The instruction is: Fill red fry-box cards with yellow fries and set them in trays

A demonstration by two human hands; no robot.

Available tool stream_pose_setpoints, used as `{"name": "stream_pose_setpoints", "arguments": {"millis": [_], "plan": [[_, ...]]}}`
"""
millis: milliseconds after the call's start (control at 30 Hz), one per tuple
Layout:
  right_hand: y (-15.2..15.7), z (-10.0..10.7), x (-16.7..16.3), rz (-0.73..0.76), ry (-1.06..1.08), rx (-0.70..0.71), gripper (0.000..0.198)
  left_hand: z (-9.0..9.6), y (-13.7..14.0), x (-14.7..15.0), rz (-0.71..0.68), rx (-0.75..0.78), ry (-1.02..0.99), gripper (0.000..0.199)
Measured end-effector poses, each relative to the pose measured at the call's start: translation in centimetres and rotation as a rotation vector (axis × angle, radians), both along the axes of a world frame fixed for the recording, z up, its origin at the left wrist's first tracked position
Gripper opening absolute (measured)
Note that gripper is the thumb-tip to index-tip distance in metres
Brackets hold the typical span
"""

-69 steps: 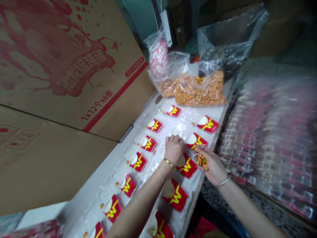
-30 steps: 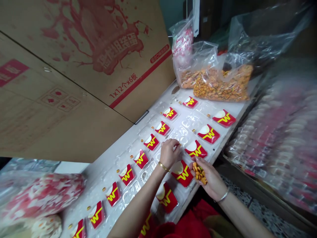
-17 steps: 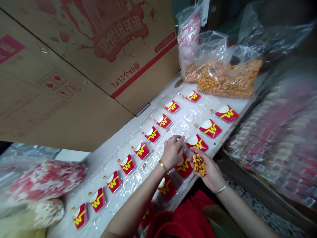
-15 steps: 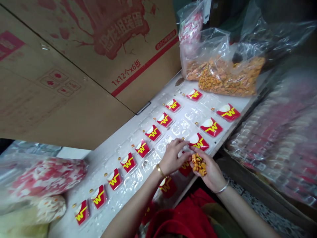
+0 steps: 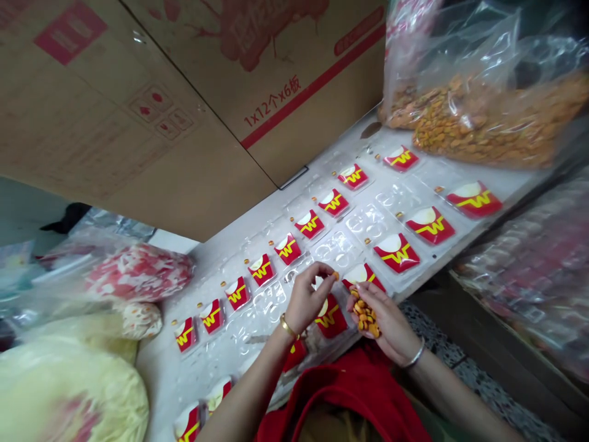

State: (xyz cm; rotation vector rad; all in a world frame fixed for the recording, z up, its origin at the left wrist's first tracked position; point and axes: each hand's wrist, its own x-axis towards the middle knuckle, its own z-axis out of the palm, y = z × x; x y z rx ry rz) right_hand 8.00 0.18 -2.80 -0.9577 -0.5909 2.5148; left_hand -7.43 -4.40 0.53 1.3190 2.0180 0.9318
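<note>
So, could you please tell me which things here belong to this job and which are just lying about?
Seemingly in use: left hand, pinching an orange piece; right hand, cupping more pieces; clear trays; red cards; bag of orange pieces.

Seemingly lying about: cardboard box; red-and-white bag.

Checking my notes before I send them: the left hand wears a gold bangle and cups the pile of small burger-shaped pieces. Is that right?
Not quite: the right hand cups the pile of small burger-shaped pieces, as the head view shows. The left hand does wear a gold bangle.
</note>
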Motion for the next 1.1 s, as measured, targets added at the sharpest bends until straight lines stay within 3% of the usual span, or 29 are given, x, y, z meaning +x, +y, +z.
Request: {"name": "stream_pose_setpoints", "arguments": {"millis": [133, 300, 433, 600, 700, 833, 933, 1000, 1100], "plan": [[0.7, -0.4, 0.1, -0.032, -0.040, 0.004, 0.023, -2.5, 1.0, -1.7, -0.011, 0.074, 0.157, 0.007], [0.7, -1.3, 0.4, -0.038, -0.083, -0.026, 0.024, -4.9, 1.2, -1.3, -0.129, -0.001, 0.430, 0.010], [0.7, -1.5, 0.5, -0.034, -0.090, -0.043, 0.026, -5.0, 1.0, -0.4, -0.197, -0.082, 0.550, 0.020], [1.1, -1.1, 0.5, 0.002, -0.145, -0.055, 0.030, -3.9, 0.7, -0.1, -0.227, -0.190, 0.620, 0.027], [1.1, -0.7, 0.5, 0.028, -0.137, -0.019, 0.029, -2.7, 0.0, 0.1, -0.204, -0.172, 0.503, 0.034], [0.2, 0.2, 0.5, 0.136, -0.091, 0.002, 0.029, -0.9, -2.3, 1.4, -0.196, -0.049, 0.007, 0.028], [-1.2, 0.4, 0.0, 0.240, -0.086, 0.019, 0.031, -0.3, -4.7, 2.3, -0.082, -0.041, -0.240, 0.023], [-2.3, 0.2, -0.5, 0.289, -0.073, 0.030, 0.032, -0.4, -6.1, 2.1, 0.037, -0.043, -0.241, 0.023], [-3.6, -0.1, -1.4, 0.305, -0.048, -0.009, 0.035, -1.1, -7.8, 0.5, 0.200, -0.024, -0.050, 0.020]]}}
